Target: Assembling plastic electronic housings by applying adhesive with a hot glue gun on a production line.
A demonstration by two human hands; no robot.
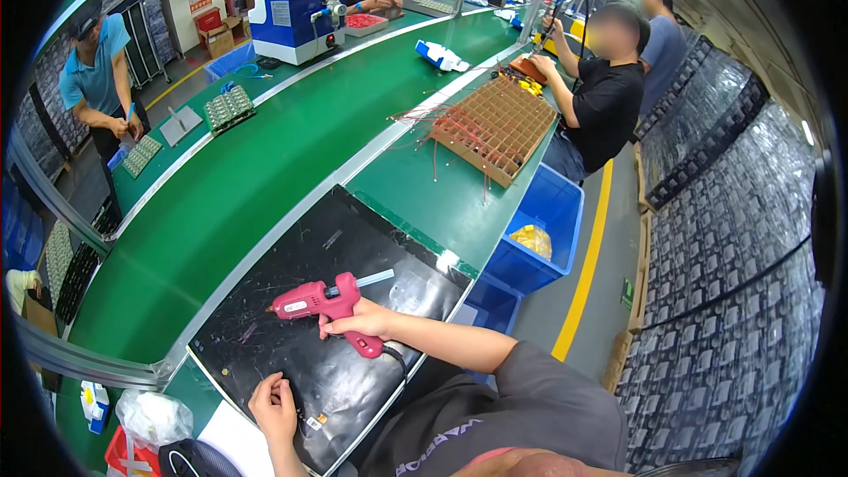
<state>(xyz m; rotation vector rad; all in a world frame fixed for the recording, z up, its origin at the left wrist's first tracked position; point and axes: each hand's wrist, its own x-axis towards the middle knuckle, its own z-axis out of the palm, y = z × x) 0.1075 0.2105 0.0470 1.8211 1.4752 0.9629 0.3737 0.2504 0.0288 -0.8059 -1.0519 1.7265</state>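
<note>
In my right hand (pixel 360 320) is a pink hot glue gun (pixel 316 300), gripped by its handle and held over a black work mat (pixel 353 238). Its nozzle points left, and a clear glue stick (pixel 376 277) sticks out of its back end. A dark cord runs from the base of the handle. My left hand (pixel 274 405) rests by the mat's near left part, fingers loosely bent, with nothing visible in them. Just right of it lies a small white and orange piece (pixel 315 422), too small to name.
A green conveyor belt (pixel 212 203) curves past the mat. Beyond the mat stands a brown divided box (pixel 499 124) with red wires. Blue bins (pixel 539 238) sit on the right. A clear plastic bag (pixel 155 418) lies at lower left. Several people work along the line.
</note>
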